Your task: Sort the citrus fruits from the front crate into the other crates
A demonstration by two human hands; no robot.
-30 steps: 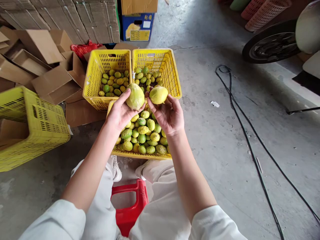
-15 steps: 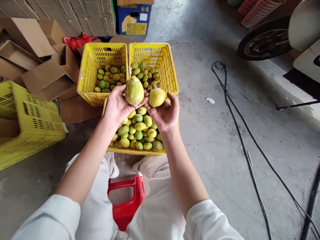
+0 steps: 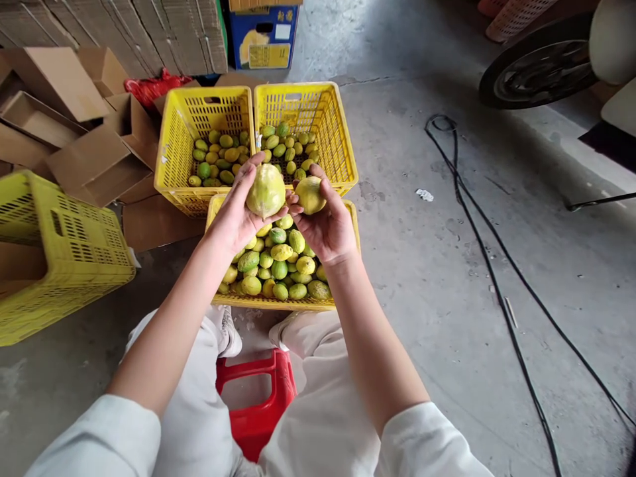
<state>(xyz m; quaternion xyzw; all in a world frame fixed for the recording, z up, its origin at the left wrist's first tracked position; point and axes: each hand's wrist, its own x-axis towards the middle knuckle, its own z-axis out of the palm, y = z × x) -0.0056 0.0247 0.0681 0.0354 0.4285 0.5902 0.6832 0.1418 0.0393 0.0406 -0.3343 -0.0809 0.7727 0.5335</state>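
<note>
My left hand (image 3: 234, 213) cradles a large yellow-green lemon (image 3: 266, 191), fingers curled round its side and underneath. In my right hand (image 3: 328, 225) is a smaller, rounder yellow lemon (image 3: 311, 195), gripped between thumb and fingers. The two fruits are side by side, a little apart, above the front yellow crate (image 3: 273, 303). That crate holds a heap of green and yellow lemons (image 3: 279, 269). Behind it stand the back left crate (image 3: 163, 156) and the back right crate (image 3: 342, 142), each with a lower layer of similar fruit.
Cardboard boxes (image 3: 89, 159) lie piled at the left, near another yellow crate (image 3: 84, 245). A blue fruit carton (image 3: 265, 40) stands behind. Beneath me is a red stool (image 3: 261, 414). Black cable (image 3: 489, 255) crosses the concrete floor at right, below a vehicle wheel (image 3: 539, 69).
Both lemons have been turned in my hands. My right fingers now wrap over the smaller one from above, where before it rested more openly on them. The view has shifted slightly.
</note>
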